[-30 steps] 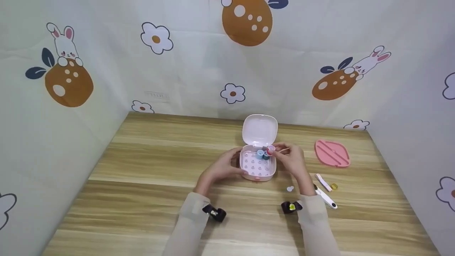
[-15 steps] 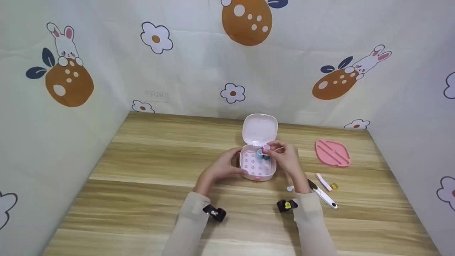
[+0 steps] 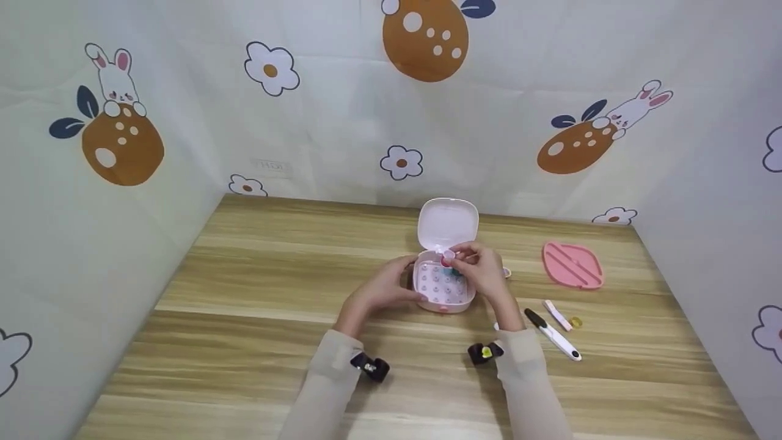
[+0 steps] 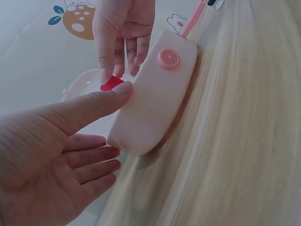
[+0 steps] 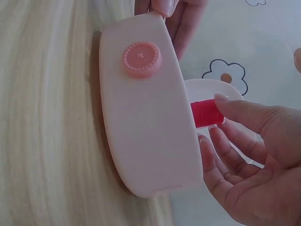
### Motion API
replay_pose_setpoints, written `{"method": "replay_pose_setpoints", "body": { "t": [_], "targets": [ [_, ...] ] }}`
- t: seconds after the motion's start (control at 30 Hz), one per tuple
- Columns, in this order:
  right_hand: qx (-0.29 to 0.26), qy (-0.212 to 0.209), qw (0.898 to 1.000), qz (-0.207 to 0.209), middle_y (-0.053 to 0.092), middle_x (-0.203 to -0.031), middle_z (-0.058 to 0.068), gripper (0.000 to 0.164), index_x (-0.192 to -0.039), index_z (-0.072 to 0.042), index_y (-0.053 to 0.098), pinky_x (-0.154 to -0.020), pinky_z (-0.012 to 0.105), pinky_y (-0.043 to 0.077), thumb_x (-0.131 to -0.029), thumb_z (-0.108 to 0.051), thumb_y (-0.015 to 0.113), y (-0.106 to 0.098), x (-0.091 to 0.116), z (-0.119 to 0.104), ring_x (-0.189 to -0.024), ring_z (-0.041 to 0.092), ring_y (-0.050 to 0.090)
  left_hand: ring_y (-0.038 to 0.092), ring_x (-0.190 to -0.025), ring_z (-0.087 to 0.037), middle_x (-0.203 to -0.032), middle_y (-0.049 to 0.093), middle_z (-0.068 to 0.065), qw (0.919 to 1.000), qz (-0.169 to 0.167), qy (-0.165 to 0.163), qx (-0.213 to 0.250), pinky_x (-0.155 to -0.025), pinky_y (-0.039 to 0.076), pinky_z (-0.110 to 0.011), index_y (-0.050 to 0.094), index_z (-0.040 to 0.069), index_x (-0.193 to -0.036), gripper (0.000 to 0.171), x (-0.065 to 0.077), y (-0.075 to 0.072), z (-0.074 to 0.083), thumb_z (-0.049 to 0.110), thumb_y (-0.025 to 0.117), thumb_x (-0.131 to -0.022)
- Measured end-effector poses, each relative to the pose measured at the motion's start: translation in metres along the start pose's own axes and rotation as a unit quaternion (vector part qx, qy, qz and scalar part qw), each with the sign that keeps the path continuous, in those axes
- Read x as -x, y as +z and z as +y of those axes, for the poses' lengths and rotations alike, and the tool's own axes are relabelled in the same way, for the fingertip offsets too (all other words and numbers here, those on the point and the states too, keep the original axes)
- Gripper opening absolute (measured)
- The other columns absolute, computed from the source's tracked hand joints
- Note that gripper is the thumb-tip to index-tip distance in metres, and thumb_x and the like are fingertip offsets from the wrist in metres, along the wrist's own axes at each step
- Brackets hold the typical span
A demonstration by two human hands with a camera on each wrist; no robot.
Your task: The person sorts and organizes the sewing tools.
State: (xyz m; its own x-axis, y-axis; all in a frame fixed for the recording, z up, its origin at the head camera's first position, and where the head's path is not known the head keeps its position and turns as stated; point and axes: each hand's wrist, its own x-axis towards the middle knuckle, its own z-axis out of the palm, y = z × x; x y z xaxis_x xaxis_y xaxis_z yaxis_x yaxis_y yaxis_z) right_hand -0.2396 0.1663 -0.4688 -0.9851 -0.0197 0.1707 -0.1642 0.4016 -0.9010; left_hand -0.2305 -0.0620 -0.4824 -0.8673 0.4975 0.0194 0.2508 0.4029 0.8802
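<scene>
A pale pink sewing box stands on the table, its lid raised at the back and a button-shaped clasp on the front. Pegs in rows cover its floor. My left hand holds the box's left side, thumb at the front rim. Between thumb and fingers, my right hand pinches a red thread spool over the box's back part. Teal spools inside are mostly hidden by that hand.
Right of the box lies a pink slotted tray. Nearer are a white tool with a black end, a pale pink strip and a small yellow piece. A patterned cloth wall stands behind.
My right hand has carried the red spool leftward across the back of the box, past the teal spools. The left hand has kept its place on the box.
</scene>
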Motion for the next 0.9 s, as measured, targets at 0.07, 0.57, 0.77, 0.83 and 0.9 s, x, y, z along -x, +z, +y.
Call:
{"method": "replay_pose_setpoints", "body": {
  "t": [0.07, 0.57, 0.77, 0.83, 0.9],
  "targets": [
    [0.005, -0.001, 1.000, 0.000, 0.068, -0.084, 0.009, 0.020, -0.104, 0.011, 0.074, -0.066, 0.013, 0.049, -0.086, 0.003, 0.080, 0.001, -0.002, 0.000, -0.073, 0.008, 0.059, 0.049, -0.145, -0.039, -0.154, 0.052, -0.026, 1.0000, -0.003, 0.000, -0.007, -0.126, 0.036, -0.050, 0.045, -0.007, -0.154, 0.082, -0.001, -0.001, 0.001, 0.006, 0.086, -0.084],
    [0.015, 0.021, 1.000, -0.008, 0.066, -0.082, 0.005, 0.020, -0.104, 0.010, 0.073, -0.064, 0.013, 0.049, -0.087, 0.003, 0.080, 0.008, -0.004, -0.004, -0.073, 0.008, 0.058, 0.051, -0.142, -0.040, -0.151, 0.055, -0.027, 0.9973, -0.013, 0.022, -0.069, -0.125, 0.037, -0.051, 0.045, -0.008, -0.154, 0.083, -0.001, -0.005, 0.003, 0.009, 0.087, -0.084],
    [0.025, 0.014, 1.000, -0.008, 0.066, -0.079, 0.005, 0.018, -0.101, 0.010, 0.073, -0.062, 0.013, 0.048, -0.085, 0.005, 0.079, 0.011, -0.005, -0.003, -0.070, 0.008, 0.057, 0.053, -0.141, -0.039, -0.150, 0.056, -0.026, 0.9970, -0.021, 0.019, -0.072, -0.124, 0.039, -0.050, 0.046, -0.005, -0.154, 0.081, -0.002, -0.005, 0.003, 0.010, 0.086, -0.085],
    [0.021, 0.012, 1.000, -0.008, 0.066, -0.079, 0.006, 0.018, -0.100, 0.011, 0.073, -0.062, 0.013, 0.047, -0.084, 0.006, 0.079, 0.012, -0.006, -0.002, -0.070, 0.007, 0.057, 0.052, -0.142, -0.039, -0.151, 0.056, -0.025, 0.9966, -0.024, 0.017, -0.077, -0.125, 0.038, -0.049, 0.046, -0.003, -0.156, 0.082, -0.003, -0.005, 0.003, 0.011, 0.086, -0.085],
    [0.018, 0.013, 1.000, -0.008, 0.067, -0.078, 0.007, 0.017, -0.099, 0.012, 0.073, -0.061, 0.012, 0.047, -0.084, 0.007, 0.080, 0.012, -0.006, -0.002, -0.069, 0.006, 0.057, 0.052, -0.142, -0.039, -0.152, 0.055, -0.025, 0.9966, -0.026, 0.018, -0.076, -0.125, 0.037, -0.049, 0.045, -0.003, -0.157, 0.083, -0.003, -0.005, 0.002, 0.011, 0.086, -0.086]
  ]
}}
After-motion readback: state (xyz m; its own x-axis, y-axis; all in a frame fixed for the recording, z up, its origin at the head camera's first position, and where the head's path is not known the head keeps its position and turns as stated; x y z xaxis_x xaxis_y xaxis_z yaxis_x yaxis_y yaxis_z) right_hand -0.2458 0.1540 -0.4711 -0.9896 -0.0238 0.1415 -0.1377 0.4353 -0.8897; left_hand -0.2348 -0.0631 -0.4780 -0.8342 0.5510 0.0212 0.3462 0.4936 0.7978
